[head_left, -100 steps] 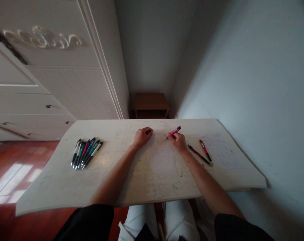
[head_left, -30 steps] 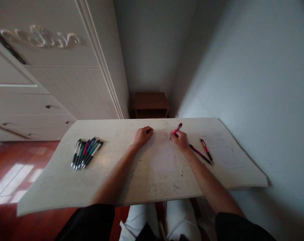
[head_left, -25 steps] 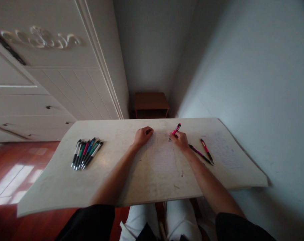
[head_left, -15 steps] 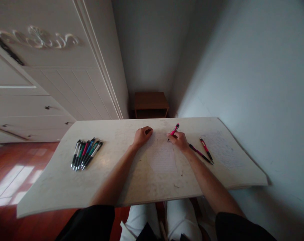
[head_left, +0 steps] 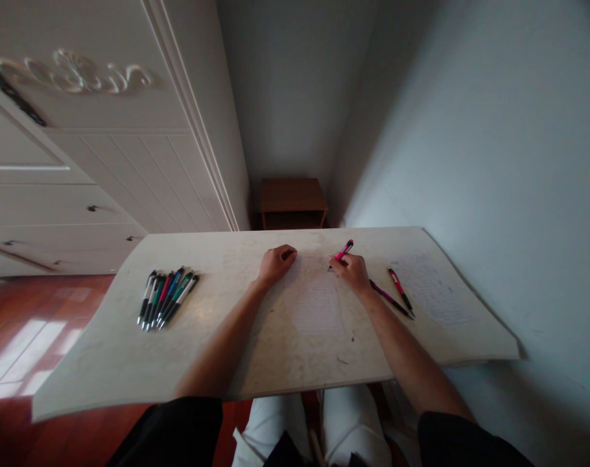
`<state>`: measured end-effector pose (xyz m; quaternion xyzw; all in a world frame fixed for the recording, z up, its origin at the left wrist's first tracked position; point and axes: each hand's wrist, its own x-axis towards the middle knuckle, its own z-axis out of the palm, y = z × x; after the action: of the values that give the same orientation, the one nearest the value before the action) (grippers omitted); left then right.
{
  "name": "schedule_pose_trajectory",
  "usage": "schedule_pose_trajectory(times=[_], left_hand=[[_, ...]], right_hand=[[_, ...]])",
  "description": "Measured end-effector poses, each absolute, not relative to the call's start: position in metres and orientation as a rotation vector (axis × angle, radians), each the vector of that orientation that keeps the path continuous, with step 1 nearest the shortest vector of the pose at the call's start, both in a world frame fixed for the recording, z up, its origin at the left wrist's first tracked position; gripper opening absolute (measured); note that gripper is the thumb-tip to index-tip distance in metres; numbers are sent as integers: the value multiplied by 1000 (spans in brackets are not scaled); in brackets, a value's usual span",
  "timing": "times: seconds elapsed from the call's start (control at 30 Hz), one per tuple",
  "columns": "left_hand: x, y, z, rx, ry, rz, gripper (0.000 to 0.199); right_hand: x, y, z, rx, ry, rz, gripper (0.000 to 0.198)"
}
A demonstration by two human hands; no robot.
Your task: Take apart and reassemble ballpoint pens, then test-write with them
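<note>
My right hand [head_left: 353, 271] grips a pink pen [head_left: 344, 249] with a black clip end. The pen's tip points down at the upper right part of a lined sheet of paper [head_left: 315, 301] lying flat on the white table. My left hand [head_left: 277, 263] rests at the sheet's upper left corner, fingers curled in; whether anything is between them is hidden. Under my right wrist lies a dark pink and black pen [head_left: 391, 298], partly covered. Beside it is a red and black pen [head_left: 401, 288].
Several pens [head_left: 166, 298] in mixed colours lie bunched on the table's left side. A sheet covered in writing [head_left: 436, 292] is at the right. A wall [head_left: 519, 194] borders the table's right edge, a white cabinet [head_left: 115, 181] stands at the left, and a brown wooden stand [head_left: 294, 194] is behind.
My right hand has shifted slightly to the right along the upper part of the sheet with the pink pen. My left hand has stayed in place.
</note>
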<state>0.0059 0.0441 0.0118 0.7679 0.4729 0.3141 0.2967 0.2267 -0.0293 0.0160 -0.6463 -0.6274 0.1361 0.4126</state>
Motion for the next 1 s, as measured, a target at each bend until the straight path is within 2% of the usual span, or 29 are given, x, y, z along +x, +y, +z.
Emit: schedule_pose_trajectory(times=[0.13,0.53,0.7,1.0], left_hand=[[5,45,10,2046,1258,841,19],[6,45,9,2043,1261,844,19],[6,45,10,2037,1265,843,20],[6,46,7,2037,1241,865,20]], right_hand=[[225,-31,19,-1610,-1594,435,37],[225,-29,15,-1616,-1635,328,40],[229,-27,13,-1656,-1523,172,36],[228,-31,20,-1478,-1444,277,35]])
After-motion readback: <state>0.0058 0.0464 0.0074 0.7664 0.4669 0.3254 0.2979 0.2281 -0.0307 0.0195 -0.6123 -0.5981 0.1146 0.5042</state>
